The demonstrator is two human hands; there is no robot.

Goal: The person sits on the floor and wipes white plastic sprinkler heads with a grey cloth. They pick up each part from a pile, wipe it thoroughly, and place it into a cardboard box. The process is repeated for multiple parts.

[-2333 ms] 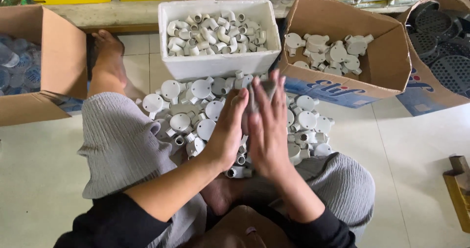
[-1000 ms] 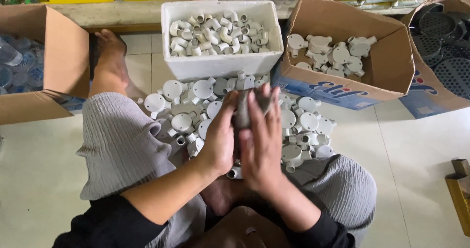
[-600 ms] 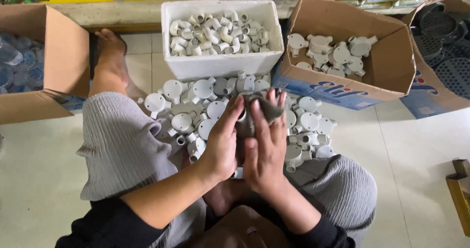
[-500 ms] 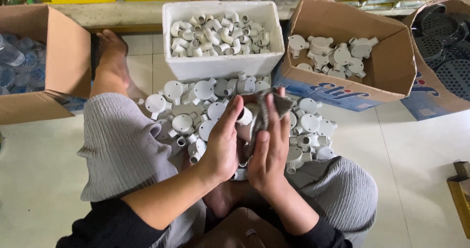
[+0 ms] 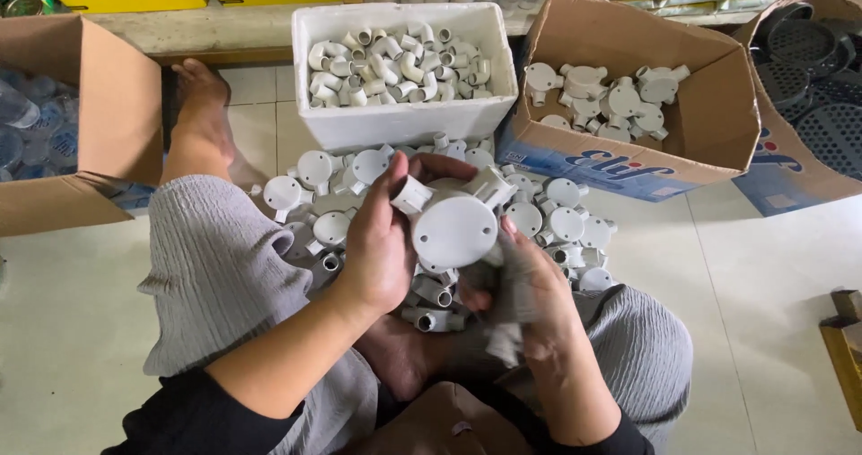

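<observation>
A round white junction box (image 5: pixel 455 230) with stubby pipe outlets is held up over the pile of similar fittings (image 5: pixel 548 217) on the floor. The left hand (image 5: pixel 382 239) grips its left side, fingers curled around it. The right hand (image 5: pixel 530 284), just below, is closed on a grey cloth (image 5: pixel 510 293)

Bright, even light falls from overhead, soft and without hard glare. The pale tiled floor (image 5: pixel 772 266) reflects it mildly, and shadows stay faint, darkest under the white foam box (image 5: pixel 404 118) and between the legs. The round white plastic junction box (image 5: pixel 455 230) is sharp, while the right hand (image 5: pixel 530 284) and its grey cloth (image 5: pixel 507 343) are motion-blurred. Wide-angle bending shows at the frame's edges and corners.
</observation>
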